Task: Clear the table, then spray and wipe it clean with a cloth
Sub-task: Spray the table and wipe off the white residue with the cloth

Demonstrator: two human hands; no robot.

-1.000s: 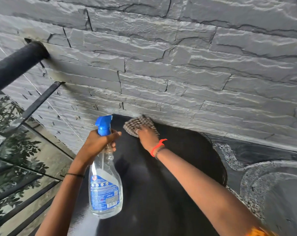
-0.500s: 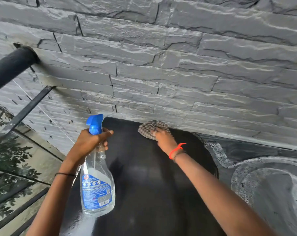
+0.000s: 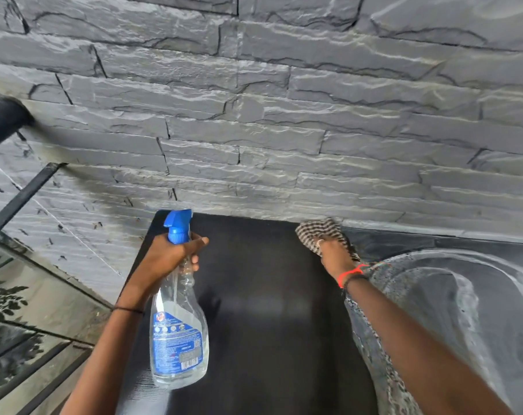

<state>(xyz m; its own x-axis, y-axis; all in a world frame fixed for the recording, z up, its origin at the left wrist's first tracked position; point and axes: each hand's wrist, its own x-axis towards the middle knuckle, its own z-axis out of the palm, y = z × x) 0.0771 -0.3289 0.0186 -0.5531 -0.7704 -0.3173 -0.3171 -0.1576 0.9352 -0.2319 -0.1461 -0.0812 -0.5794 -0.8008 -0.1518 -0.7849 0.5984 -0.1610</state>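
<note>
Tabletop [image 3: 269,295], black and matte, set with its far edge against a grey stone wall [image 3: 254,130].

Left hand [image 3: 167,259] raised over the table's left side, clamped round the neck of a clear spray bottle [image 3: 178,339]. Thumb stretched across the front just under the blue trigger head [image 3: 178,223], other fingers curled round behind, one fingertip showing on the neck below the thumb. Holds the bottle upright in the air above the table's left edge, with the blue label [image 3: 176,342] turned toward the camera and clear liquid inside. Thin black band [image 3: 128,310] round the left wrist.

Right hand [image 3: 335,256] at the table's far right corner, back up, pressing down on a checked cloth [image 3: 317,230]. Cloth bunched at that corner, close against the foot of the wall and lapping over the table's right edge. Fingers sunk among the folds, a ring [image 3: 320,242] on one of them; cannot tell whether flat or curled into the fabric. Orange wristband [image 3: 348,274] on the right wrist, a dark one just behind it.

Right of the table, a grey surface [image 3: 464,310] with pale curved bands and a speckled border. Left of it, a black railing [image 3: 2,121] running into the wall, and a glass panel [image 3: 29,295] below, showing reflected leaves.
</note>
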